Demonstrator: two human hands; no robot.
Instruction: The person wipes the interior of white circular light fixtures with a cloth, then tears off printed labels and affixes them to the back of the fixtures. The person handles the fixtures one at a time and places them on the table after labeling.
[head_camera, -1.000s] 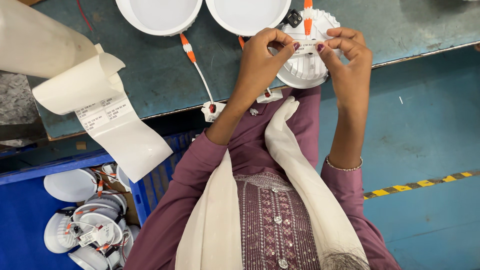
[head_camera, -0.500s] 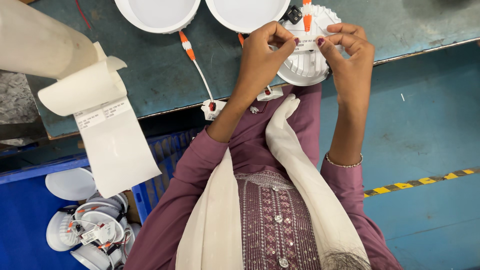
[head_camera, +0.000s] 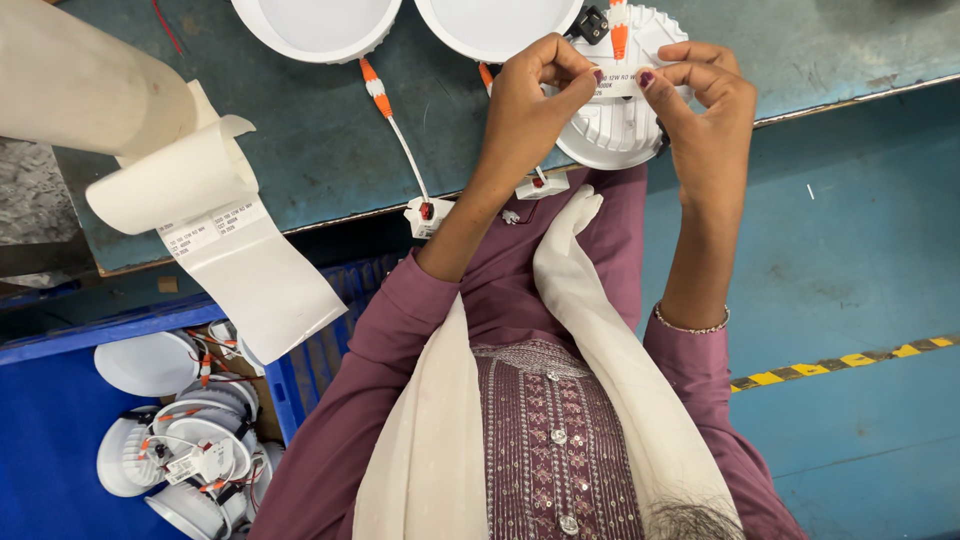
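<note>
My left hand (head_camera: 535, 85) and my right hand (head_camera: 700, 90) pinch the two ends of a small white sticker label (head_camera: 618, 84). They hold it just over the ribbed back of a round white lamp housing (head_camera: 615, 130) that lies face down at the edge of the dark green bench (head_camera: 330, 150). An orange spring clip (head_camera: 619, 35) sticks up from the housing's far side. A white connector block (head_camera: 543, 186) on a short wire hangs at the bench edge below it.
Two round white lamps (head_camera: 315, 25) (head_camera: 497, 25) lie face up at the back of the bench. A roll of white label backing paper (head_camera: 215, 225) hangs off the left. A blue crate (head_camera: 150, 430) below holds several white lamps. A yellow-black floor stripe (head_camera: 850, 362) runs on the right.
Both hands have kept the label over the housing, shifting only slightly. The hanging backing paper on the left has swung a little.
</note>
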